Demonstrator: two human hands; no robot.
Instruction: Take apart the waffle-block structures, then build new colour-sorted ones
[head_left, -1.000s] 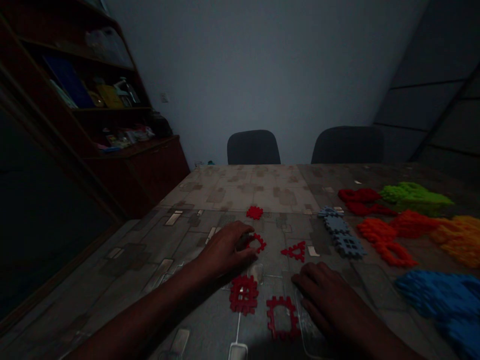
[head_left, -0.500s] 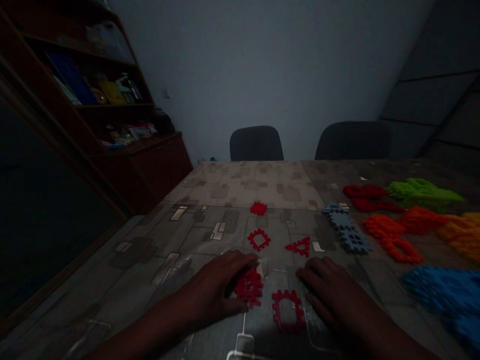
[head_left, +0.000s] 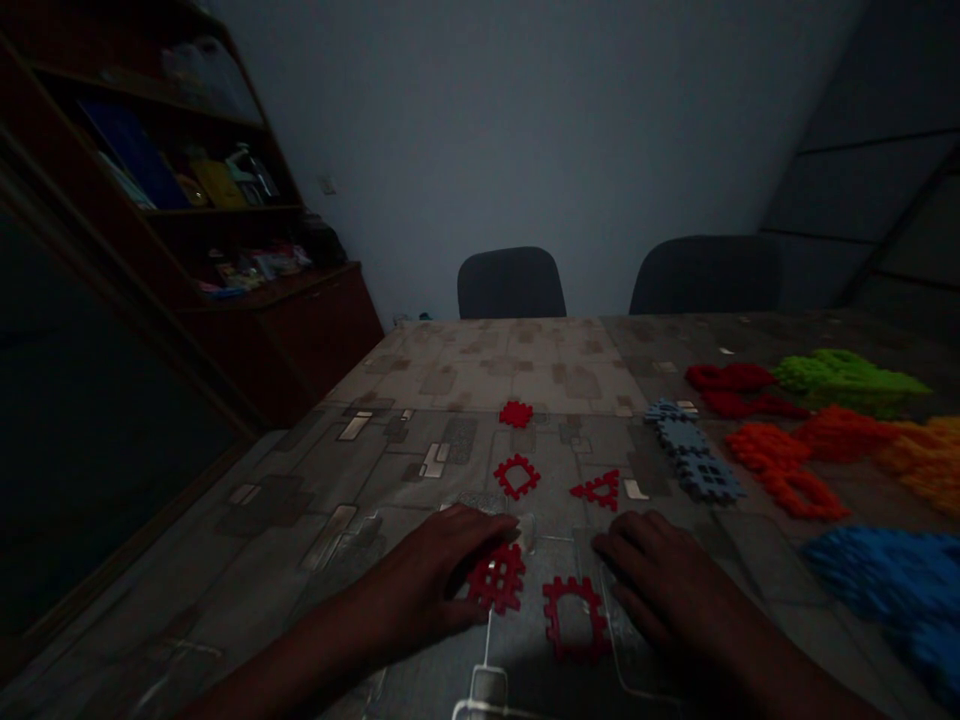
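Observation:
Several red interlocking plastic pieces lie on a patterned table. My left hand lies flat with fingers stretched, its fingertips touching the left side of a red grid square. My right hand rests palm down, fingers apart, just right of a red open frame. Farther off lie a smaller red frame, a red triangle and a small solid red piece.
Sorted piles sit on the right: grey-blue tiles, red, green, orange, yellow-orange, blue. Two dark chairs stand at the far edge. A shelf unit stands left. The room is dim.
My left hand drew back from the smaller red frame to the red grid square near me. My right hand has hardly moved. The view shifted slightly.

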